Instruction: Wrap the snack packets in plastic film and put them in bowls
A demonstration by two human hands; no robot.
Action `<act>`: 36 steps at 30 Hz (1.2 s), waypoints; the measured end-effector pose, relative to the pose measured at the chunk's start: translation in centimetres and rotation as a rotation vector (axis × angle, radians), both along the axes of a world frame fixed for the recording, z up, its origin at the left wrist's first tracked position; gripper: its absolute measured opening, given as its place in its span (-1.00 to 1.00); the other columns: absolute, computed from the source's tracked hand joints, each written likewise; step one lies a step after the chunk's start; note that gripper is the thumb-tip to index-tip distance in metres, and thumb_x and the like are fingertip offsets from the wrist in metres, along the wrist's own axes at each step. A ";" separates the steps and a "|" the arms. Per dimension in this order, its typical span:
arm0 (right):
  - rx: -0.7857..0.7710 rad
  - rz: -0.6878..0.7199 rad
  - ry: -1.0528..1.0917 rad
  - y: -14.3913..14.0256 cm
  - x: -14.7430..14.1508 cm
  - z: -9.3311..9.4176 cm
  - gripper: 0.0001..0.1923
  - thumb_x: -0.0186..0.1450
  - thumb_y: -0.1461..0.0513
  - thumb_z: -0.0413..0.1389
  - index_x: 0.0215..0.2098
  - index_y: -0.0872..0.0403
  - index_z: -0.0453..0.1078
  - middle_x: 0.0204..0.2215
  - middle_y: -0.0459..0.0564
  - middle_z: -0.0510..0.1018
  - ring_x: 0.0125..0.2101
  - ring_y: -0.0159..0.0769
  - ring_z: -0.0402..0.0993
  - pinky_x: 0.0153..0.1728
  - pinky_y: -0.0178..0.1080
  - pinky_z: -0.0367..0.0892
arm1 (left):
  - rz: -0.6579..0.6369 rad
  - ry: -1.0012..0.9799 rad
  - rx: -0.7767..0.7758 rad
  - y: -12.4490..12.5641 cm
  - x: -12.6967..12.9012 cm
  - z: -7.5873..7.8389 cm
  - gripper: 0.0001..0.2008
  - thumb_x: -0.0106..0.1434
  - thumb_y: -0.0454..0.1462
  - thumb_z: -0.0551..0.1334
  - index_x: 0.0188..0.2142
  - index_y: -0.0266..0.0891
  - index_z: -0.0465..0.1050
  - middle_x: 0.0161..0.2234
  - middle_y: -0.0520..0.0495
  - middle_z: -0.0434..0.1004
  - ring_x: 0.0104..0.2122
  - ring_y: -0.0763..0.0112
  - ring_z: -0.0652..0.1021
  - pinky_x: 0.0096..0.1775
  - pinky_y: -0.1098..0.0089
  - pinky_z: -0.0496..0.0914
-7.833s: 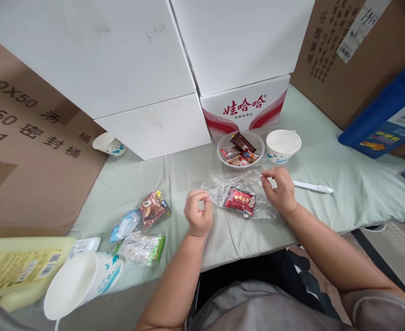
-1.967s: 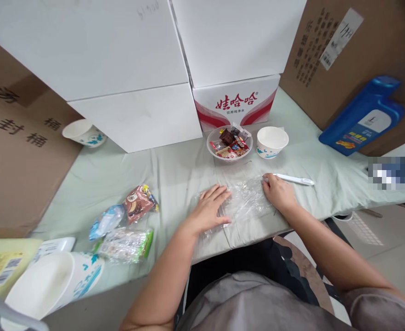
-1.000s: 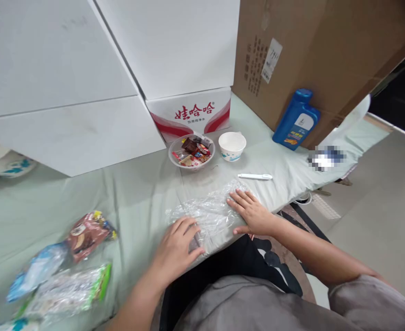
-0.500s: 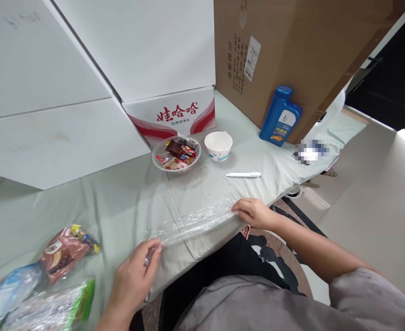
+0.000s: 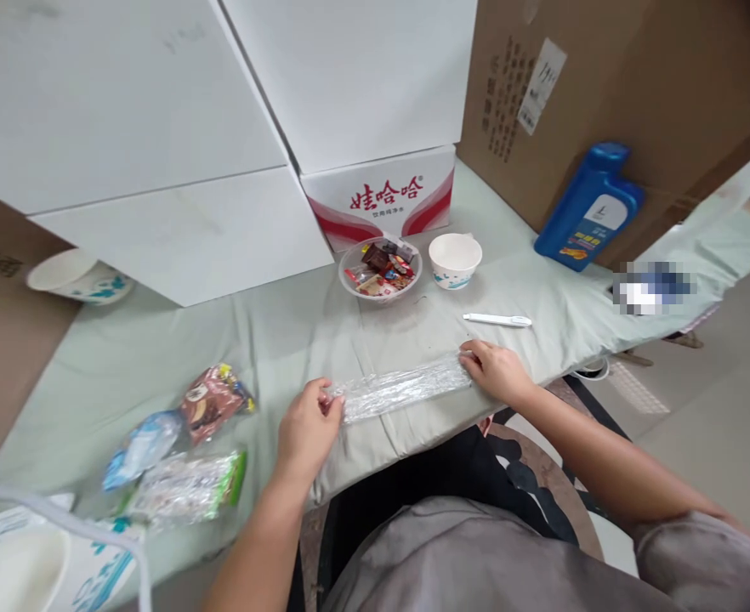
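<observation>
A clear plastic bag (image 5: pixel 402 388), folded into a long narrow strip, lies on the pale green cloth near the table's front edge. My left hand (image 5: pixel 308 427) pinches its left end. My right hand (image 5: pixel 493 371) holds down its right end with the fingertips. Behind the strip stands a clear bowl of wrapped snacks (image 5: pixel 380 269), and to its right a white paper bowl (image 5: pixel 455 257). A white pen-like tool (image 5: pixel 497 320) rests just behind my right hand.
Several snack packets (image 5: pixel 177 446) lie at the left front. White boxes (image 5: pixel 177 153) and a red-printed carton (image 5: pixel 384 200) line the back. A blue bottle (image 5: pixel 588 208) leans on a brown carton (image 5: pixel 630 85) at the right. Paper bowls (image 5: pixel 75 276) stand at the left.
The red packet has left the clear bag and the bowl holds more snacks. The bag was flattened and is now folded into a narrow strip. The view swung right, then back.
</observation>
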State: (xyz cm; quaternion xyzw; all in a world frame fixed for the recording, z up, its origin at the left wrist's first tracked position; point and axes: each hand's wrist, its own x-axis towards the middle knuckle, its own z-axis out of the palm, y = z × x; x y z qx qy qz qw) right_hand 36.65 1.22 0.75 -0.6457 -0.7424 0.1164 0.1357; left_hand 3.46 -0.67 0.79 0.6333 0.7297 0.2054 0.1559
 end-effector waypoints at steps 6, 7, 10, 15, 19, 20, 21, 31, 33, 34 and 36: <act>0.009 -0.006 -0.018 0.2 -0.3 0.1 -0.72 0.36 0.18 0.00 -0.02 0.09 0.39 -0.19 0.06 0.62 -0.32 -0.16 0.55 -0.33 -0.22 0.30 | -0.021 -0.045 0.054 -0.3 -0.3 -0.1 -0.67 0.14 -0.16 0.15 -0.10 -0.22 0.38 -0.42 -0.01 0.47 -0.36 0.26 0.52 -0.22 0.29 0.38; 0.025 -0.001 -0.003 0.1 -0.3 0.2 -0.71 0.35 0.18 0.01 -0.01 0.09 0.39 -0.22 0.06 0.62 -0.34 -0.17 0.55 -0.34 -0.22 0.30 | -0.022 -0.046 0.070 -0.4 -0.2 0.1 -0.68 0.15 -0.16 0.15 -0.11 -0.22 0.38 -0.42 -0.01 0.47 -0.35 0.26 0.52 -0.21 0.29 0.38; 0.126 0.027 0.074 -0.3 -0.1 0.4 -0.69 0.33 0.20 0.00 0.00 0.11 0.38 -0.36 0.01 0.59 -0.37 -0.20 0.52 -0.35 -0.23 0.31 | -0.012 -0.062 0.113 -0.5 0.2 0.8 -0.70 0.17 -0.16 0.13 -0.13 -0.21 0.38 -0.42 -0.02 0.48 -0.36 0.27 0.52 -0.22 0.30 0.37; 0.240 0.120 0.161 -0.8 0.2 0.4 -0.61 0.22 0.33 -0.03 0.02 0.15 0.33 -0.49 -0.04 0.49 -0.35 -0.20 0.46 -0.30 -0.21 0.33 | 0.002 -0.080 0.090 -0.8 0.6 0.7 -0.72 0.16 -0.19 0.11 -0.15 -0.20 0.38 -0.47 0.02 0.45 -0.42 0.31 0.50 -0.28 0.34 0.35; 0.232 0.175 0.157 -0.9 0.3 -0.2 -0.53 0.10 0.39 -0.03 0.00 0.15 0.33 -0.53 -0.02 0.46 -0.29 -0.11 0.41 -0.26 -0.15 0.35 | -0.025 -0.065 0.089 -1.0 0.6 0.1 -0.74 0.08 -0.26 0.11 -0.21 -0.20 0.42 -0.48 0.02 0.43 -0.39 0.30 0.49 -0.25 0.32 0.35; 0.236 0.176 0.167 -1.0 0.3 -0.3 -0.53 0.09 0.39 -0.03 -0.01 0.15 0.33 -0.53 -0.02 0.45 -0.28 -0.10 0.40 -0.26 -0.13 0.35 | -0.027 -0.084 0.090 -1.1 0.6 0.0 -0.74 0.07 -0.27 0.11 -0.22 -0.19 0.42 -0.48 0.03 0.42 -0.40 0.31 0.49 -0.25 0.32 0.35; 0.245 0.171 0.188 -1.1 0.4 -0.3 -0.54 0.10 0.39 -0.02 -0.02 0.14 0.34 -0.53 -0.03 0.45 -0.29 -0.11 0.40 -0.26 -0.13 0.35 | -0.022 -0.116 0.092 -1.2 0.5 0.0 -0.75 0.06 -0.27 0.12 -0.24 -0.19 0.43 -0.49 0.03 0.42 -0.41 0.32 0.48 -0.25 0.32 0.35; 0.177 0.037 0.567 -1.2 0.4 1.2 -0.88 0.25 0.24 0.01 -0.30 0.04 0.39 -0.36 0.00 0.54 -0.36 -0.26 0.47 -0.34 -0.20 0.36 | -0.015 -0.736 0.129 -1.7 0.9 1.5 -0.82 0.13 -0.17 0.23 -0.40 -0.20 0.28 -0.17 -0.12 0.54 -0.31 0.38 0.54 -0.29 0.40 0.40; 0.095 0.029 0.670 -1.7 0.5 1.5 -0.86 0.28 0.21 0.00 -0.26 0.05 0.38 -0.37 -0.01 0.56 -0.36 -0.28 0.50 -0.31 -0.22 0.38 | -0.020 -0.847 0.076 -2.1 1.1 1.9 -0.78 0.15 -0.14 0.24 -0.38 -0.18 0.22 -0.28 -0.08 0.57 -0.39 0.41 0.54 -0.33 0.40 0.41; 0.050 0.051 0.706 -2.0 0.7 1.6 -0.85 0.30 0.20 0.00 -0.25 0.05 0.37 -0.39 -0.02 0.56 -0.36 -0.28 0.51 -0.30 -0.22 0.39 | -0.033 -0.871 0.045 -2.4 1.1 1.9 -0.77 0.15 -0.13 0.24 -0.38 -0.17 0.21 -0.35 -0.04 0.56 -0.42 0.41 0.54 -0.35 0.40 0.41; -0.044 0.096 0.713 -2.7 1.1 1.5 -0.86 0.31 0.19 -0.01 -0.26 0.05 0.36 -0.43 -0.04 0.56 -0.39 -0.31 0.52 -0.33 -0.26 0.38 | -0.060 -0.849 -0.031 -3.1 0.9 1.7 -0.77 0.16 -0.12 0.23 -0.36 -0.17 0.21 -0.44 0.01 0.54 -0.45 0.39 0.54 -0.39 0.41 0.41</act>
